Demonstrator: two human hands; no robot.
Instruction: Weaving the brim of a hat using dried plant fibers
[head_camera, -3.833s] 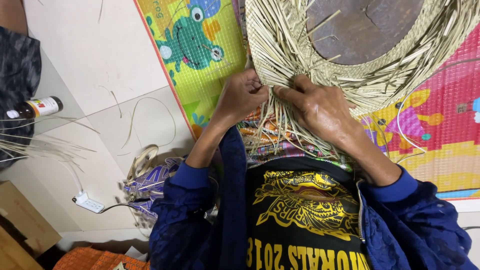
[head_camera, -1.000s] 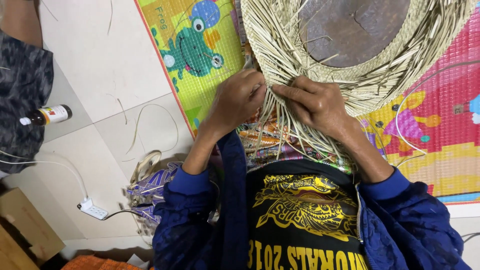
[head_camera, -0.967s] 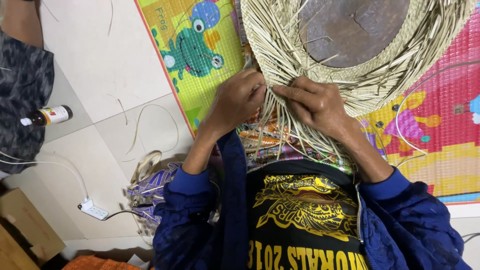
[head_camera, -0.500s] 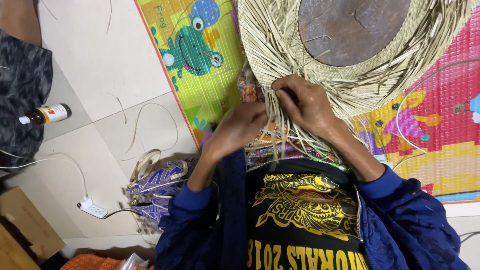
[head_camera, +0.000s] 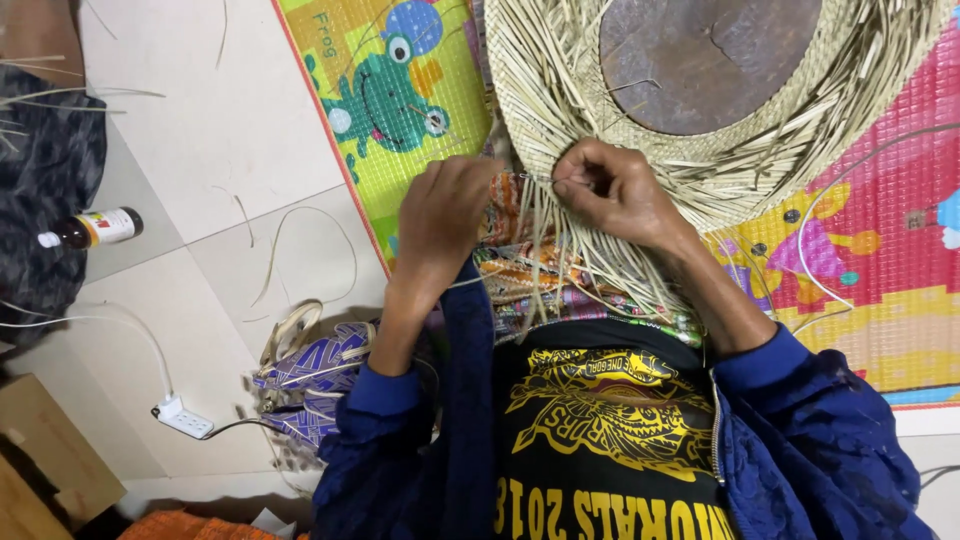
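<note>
A round woven straw piece (head_camera: 560, 90) with loose strand ends lies around a brown wooden disc (head_camera: 700, 60) on the colourful play mat. My right hand (head_camera: 610, 190) pinches straw strands at the weave's near edge. My left hand (head_camera: 445, 215) hovers beside the hanging strands (head_camera: 570, 265), fingers curled; whether it grips a strand is unclear. Both arms wear blue sleeves.
A play mat with a green frog picture (head_camera: 390, 90) covers the floor on the right. On the white tiles at left lie a small dark bottle (head_camera: 90, 228), a white plug with cable (head_camera: 180, 418), a patterned bag (head_camera: 315, 370) and stray straw strands. A wooden block (head_camera: 50, 460) sits lower left.
My left hand has let go of the weave's edge and dropped lower, then come back up beside the strands. My right hand stays pinching at the edge.
</note>
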